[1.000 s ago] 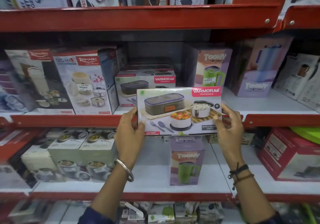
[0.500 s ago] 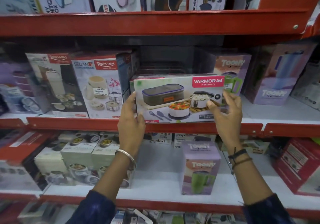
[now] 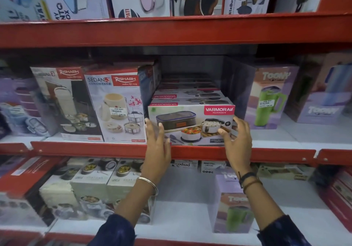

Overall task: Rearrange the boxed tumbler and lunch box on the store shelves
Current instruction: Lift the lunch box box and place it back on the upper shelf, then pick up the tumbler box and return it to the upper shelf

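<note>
Pictured from a head-worn camera: Varmora lunch box (image 3: 191, 124) standing at the front edge of the red middle shelf (image 3: 95, 149), printed face outward, atop or in front of a stack of like cartons (image 3: 187, 95). Left hand (image 3: 158, 141) at the box's 9 o'clock edge, fingers (image 3: 152, 126) spread and laid against the left end of the front face, palm hanging below over the shelf lip. Right hand (image 3: 237, 142) at the 3 o'clock edge, fingers (image 3: 242, 124) loosely curled and apart around the right corner, thumb on the front face near the printed steel container; a firm grip or a mere touch cannot be told. Box thus framed between both hands, neither closed around it. Rishabh Sedan-3 carton (image 3: 116, 104) just beside the box at 9 o'clock, touching or nearly so. Boxed green tumbler (image 3: 270, 98) upright on the same shelf at 3 o'clock, apart from the box behind a dark gap. Second boxed tumbler (image 3: 231, 203) on the lower shelf (image 3: 181, 224) at 5 o'clock, below the right wrist. Silver bangle (image 3: 148, 183) on the left wrist, dark cord bands (image 3: 247, 179) on the right.
</note>
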`<move>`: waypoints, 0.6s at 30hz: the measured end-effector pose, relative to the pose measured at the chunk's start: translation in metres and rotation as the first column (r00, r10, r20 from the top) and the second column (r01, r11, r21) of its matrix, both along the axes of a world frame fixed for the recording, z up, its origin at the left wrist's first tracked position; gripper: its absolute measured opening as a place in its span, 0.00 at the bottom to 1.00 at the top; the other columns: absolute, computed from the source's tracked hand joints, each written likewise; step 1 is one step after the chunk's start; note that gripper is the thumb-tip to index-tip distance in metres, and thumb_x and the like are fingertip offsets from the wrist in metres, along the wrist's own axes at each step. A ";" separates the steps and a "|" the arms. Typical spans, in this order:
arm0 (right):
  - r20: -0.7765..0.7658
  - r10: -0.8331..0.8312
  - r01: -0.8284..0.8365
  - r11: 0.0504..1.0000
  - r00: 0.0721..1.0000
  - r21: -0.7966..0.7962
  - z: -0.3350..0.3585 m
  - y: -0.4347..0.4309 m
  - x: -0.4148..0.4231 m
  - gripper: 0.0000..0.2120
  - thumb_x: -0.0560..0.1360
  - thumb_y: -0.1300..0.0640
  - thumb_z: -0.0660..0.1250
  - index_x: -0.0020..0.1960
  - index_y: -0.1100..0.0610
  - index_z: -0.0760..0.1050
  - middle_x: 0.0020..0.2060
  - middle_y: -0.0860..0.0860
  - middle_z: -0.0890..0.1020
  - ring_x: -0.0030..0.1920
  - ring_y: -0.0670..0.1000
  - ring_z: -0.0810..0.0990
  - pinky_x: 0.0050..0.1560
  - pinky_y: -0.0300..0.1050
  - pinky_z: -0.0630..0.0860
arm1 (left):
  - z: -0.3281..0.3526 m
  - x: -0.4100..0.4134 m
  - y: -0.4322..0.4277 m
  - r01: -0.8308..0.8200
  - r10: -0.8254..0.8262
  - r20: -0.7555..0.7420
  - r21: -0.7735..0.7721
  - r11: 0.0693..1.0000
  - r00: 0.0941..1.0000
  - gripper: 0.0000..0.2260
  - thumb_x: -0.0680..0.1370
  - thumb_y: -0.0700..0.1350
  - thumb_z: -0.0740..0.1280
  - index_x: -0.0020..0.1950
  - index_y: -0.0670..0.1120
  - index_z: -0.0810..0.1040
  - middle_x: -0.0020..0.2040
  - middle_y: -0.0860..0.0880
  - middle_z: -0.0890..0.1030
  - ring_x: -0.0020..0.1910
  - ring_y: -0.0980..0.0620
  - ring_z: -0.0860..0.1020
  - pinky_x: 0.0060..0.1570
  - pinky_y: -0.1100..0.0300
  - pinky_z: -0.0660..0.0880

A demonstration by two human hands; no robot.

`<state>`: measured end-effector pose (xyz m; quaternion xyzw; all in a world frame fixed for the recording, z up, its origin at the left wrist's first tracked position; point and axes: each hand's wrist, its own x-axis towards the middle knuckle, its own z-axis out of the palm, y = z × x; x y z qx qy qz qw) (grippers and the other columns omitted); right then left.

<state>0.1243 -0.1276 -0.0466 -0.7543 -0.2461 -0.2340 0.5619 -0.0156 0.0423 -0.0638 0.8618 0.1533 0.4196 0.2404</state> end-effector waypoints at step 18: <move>0.056 0.083 -0.089 0.991 0.995 0.104 -0.033 -0.057 -0.026 0.18 0.75 0.54 0.65 0.63 0.57 0.69 0.57 0.52 0.73 0.56 0.45 0.74 0.59 0.30 0.69 | -0.066 0.006 -0.067 0.153 -0.169 0.142 0.115 0.981 0.975 0.13 0.78 0.41 0.60 0.62 0.44 0.69 0.74 0.44 0.61 0.77 0.46 0.53 0.74 0.43 0.57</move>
